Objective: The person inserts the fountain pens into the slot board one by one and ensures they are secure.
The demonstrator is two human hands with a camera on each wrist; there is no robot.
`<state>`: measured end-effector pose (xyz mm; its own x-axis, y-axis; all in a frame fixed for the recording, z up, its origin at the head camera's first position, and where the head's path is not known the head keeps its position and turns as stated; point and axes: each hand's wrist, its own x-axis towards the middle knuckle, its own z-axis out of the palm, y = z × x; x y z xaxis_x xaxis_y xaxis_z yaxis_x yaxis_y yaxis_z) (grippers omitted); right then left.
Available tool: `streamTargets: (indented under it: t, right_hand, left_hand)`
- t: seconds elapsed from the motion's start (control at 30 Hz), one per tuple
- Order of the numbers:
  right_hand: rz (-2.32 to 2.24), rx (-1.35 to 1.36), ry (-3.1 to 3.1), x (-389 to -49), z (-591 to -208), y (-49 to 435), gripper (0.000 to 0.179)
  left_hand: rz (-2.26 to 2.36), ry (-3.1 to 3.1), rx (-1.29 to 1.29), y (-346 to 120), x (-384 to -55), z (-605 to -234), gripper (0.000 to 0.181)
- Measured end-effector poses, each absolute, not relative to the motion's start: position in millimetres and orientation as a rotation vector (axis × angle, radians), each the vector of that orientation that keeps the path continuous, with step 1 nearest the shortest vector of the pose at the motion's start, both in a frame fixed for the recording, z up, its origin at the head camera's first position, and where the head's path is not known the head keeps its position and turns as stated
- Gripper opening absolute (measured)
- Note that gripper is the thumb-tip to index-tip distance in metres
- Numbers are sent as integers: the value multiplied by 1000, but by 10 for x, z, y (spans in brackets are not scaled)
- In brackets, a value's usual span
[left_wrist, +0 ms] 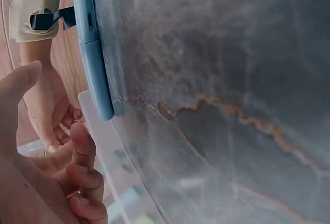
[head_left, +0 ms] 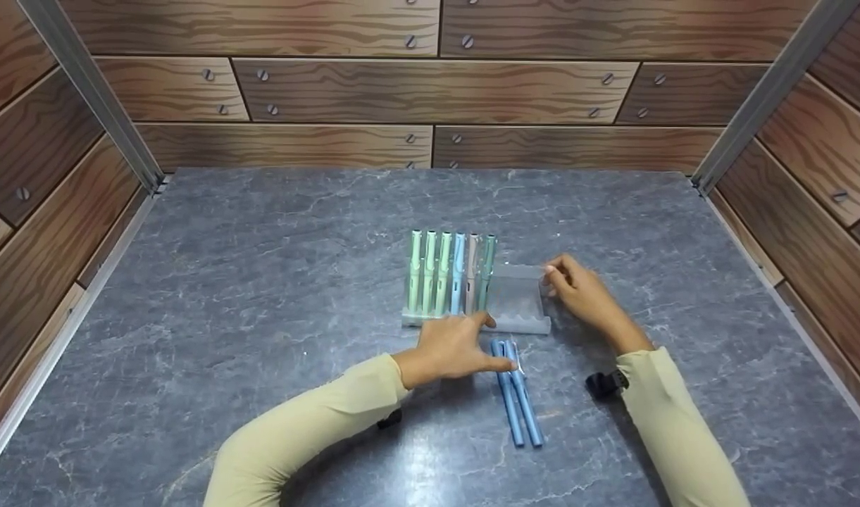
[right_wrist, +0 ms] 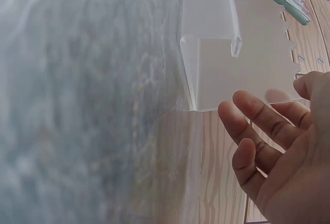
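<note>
A translucent pen stand (head_left: 518, 299) lies at mid-table in the head view. Green, light blue, brownish and dark green pens (head_left: 444, 274) lie side by side in its left part. My right hand (head_left: 581, 292) is at the stand's right edge; in the right wrist view, thumb and index finger pinch that edge while the other fingers (right_wrist: 247, 167) are loosely bent. Just before the stand's front lip is my left hand (head_left: 451, 348), thumb stretched over two blue pens (head_left: 521, 405) on the table. The left wrist view shows its fingers (left_wrist: 85, 177) loosely bent, with nothing gripped.
The grey marbled tabletop (head_left: 260, 267) spreads around the stand. Wood-patterned panels (head_left: 331, 91) wall the back and sides, with metal posts (head_left: 768, 98) at the back corners. A black wrist device (head_left: 606, 384) sits by the right sleeve.
</note>
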<state>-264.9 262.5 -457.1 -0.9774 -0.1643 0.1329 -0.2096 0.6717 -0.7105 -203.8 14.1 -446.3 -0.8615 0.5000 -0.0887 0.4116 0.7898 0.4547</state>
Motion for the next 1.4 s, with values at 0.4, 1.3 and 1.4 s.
streamTargets:
  t: [0.4,1.3,1.4]
  right_hand:
    - [1213,317,-2815,-2636,-4580,2621,26]
    - [1227,312,-2812,-2650,-4577,2629,27]
    - [1235,320,-2807,-2655,-4584,2627,26]
  left_hand:
    - [577,2741,704,190,-2031,-4508,82]
    - [461,2730,755,277,-2073,-4558,70]
    - [422,2737,754,287,-2065,-4569,70]
